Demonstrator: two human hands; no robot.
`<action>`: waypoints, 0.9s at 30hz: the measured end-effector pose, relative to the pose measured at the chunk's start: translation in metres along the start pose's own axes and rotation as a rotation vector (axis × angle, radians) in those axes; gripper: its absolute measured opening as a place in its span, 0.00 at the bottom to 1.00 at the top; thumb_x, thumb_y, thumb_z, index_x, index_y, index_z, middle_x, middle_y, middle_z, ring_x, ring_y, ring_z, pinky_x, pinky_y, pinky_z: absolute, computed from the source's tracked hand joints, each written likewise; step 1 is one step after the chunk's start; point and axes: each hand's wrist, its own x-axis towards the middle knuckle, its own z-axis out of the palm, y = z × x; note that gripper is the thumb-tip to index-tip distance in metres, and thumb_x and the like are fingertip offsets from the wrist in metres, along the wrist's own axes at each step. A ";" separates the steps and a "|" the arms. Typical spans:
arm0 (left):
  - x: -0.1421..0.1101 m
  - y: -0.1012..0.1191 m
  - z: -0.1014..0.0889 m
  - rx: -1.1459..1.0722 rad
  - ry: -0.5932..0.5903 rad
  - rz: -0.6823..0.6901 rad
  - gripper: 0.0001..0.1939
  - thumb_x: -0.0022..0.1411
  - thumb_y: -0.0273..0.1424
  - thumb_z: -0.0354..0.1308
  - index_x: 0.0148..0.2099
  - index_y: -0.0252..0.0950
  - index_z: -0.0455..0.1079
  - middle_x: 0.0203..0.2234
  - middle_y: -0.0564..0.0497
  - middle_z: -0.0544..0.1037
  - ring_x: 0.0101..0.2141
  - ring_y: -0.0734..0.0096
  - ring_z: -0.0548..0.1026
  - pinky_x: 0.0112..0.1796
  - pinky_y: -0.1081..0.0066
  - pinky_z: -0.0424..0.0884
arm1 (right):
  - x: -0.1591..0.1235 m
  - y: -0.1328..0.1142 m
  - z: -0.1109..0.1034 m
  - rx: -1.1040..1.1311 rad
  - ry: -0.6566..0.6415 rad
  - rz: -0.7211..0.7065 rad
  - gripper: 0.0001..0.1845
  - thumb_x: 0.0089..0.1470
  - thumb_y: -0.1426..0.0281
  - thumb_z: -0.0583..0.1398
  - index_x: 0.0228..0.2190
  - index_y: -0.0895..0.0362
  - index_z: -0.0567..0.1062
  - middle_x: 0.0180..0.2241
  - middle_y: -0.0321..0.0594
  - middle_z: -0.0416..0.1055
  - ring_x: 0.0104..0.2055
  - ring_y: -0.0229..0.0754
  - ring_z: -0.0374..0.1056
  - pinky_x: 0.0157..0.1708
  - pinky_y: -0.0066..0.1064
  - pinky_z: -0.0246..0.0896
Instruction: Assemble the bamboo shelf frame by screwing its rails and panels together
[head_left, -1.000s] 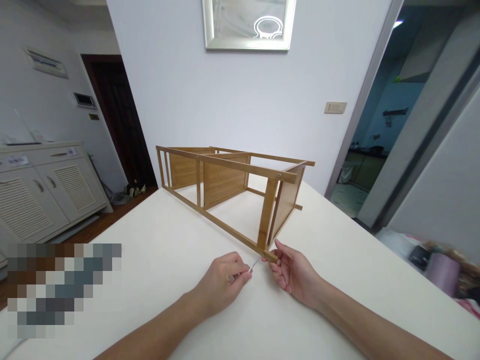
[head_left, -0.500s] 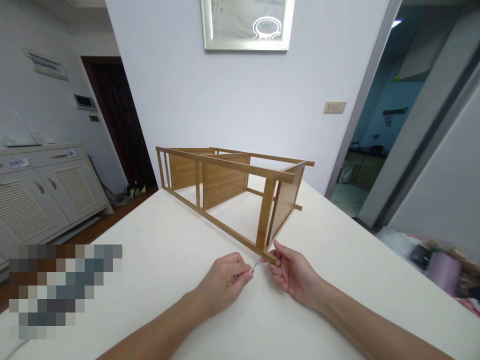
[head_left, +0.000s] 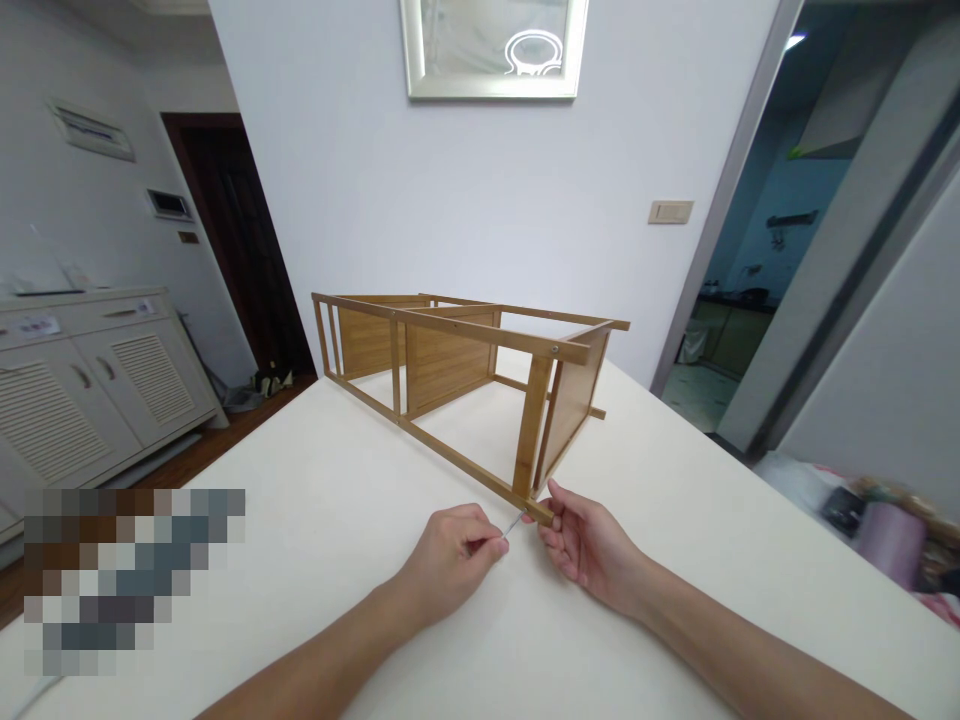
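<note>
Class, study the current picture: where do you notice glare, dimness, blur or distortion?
Head view: a bright ring, likely a reflection, in the wall frame; the door at left looks dark; the cabinet looks slanted, probably lens distortion; the purple thing at right is blurry; the left hand, right hand and wooden rack are fairly sharp.

No text, brand or number can be read. Two pale labels sit on the drawer fronts of the cabinet: the left label bears a row of darker marks, too blurred to make out; the right label, beside a handle, is too small to tell. Whether the wall panel bears lettering cannot be told.
</note>
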 end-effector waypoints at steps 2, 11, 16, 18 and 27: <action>0.001 0.001 0.001 -0.067 0.002 -0.043 0.13 0.61 0.33 0.58 0.26 0.35 0.77 0.23 0.51 0.73 0.27 0.73 0.70 0.29 0.73 0.63 | 0.000 0.000 0.000 -0.003 -0.008 -0.001 0.21 0.64 0.56 0.52 0.33 0.61 0.73 0.16 0.31 0.63 0.11 0.30 0.56 0.08 0.22 0.39; 0.007 -0.003 0.007 -0.512 -0.059 -0.344 0.20 0.51 0.46 0.68 0.27 0.31 0.77 0.19 0.50 0.76 0.20 0.74 0.70 0.24 0.73 0.64 | 0.000 0.000 -0.001 -0.007 -0.026 -0.021 0.21 0.63 0.55 0.52 0.33 0.60 0.73 0.16 0.31 0.64 0.11 0.30 0.55 0.08 0.22 0.40; 0.008 -0.002 0.003 -0.643 -0.099 -0.380 0.25 0.47 0.50 0.70 0.29 0.30 0.76 0.20 0.48 0.77 0.19 0.74 0.71 0.24 0.72 0.67 | 0.000 0.000 0.000 -0.008 -0.021 -0.011 0.22 0.63 0.55 0.53 0.32 0.61 0.73 0.16 0.31 0.64 0.11 0.30 0.56 0.08 0.22 0.40; 0.008 -0.001 0.003 -0.632 -0.128 -0.378 0.24 0.47 0.49 0.70 0.29 0.30 0.76 0.21 0.48 0.78 0.20 0.73 0.72 0.25 0.71 0.68 | -0.001 0.000 0.000 -0.007 -0.020 -0.013 0.22 0.63 0.54 0.53 0.32 0.61 0.73 0.16 0.31 0.64 0.11 0.30 0.56 0.08 0.22 0.40; 0.008 -0.008 0.007 -0.490 -0.081 -0.354 0.19 0.47 0.44 0.69 0.30 0.31 0.78 0.18 0.53 0.74 0.20 0.76 0.67 0.25 0.73 0.64 | -0.001 -0.001 0.001 -0.011 -0.015 -0.017 0.22 0.63 0.55 0.53 0.31 0.61 0.73 0.16 0.31 0.64 0.10 0.30 0.56 0.08 0.21 0.40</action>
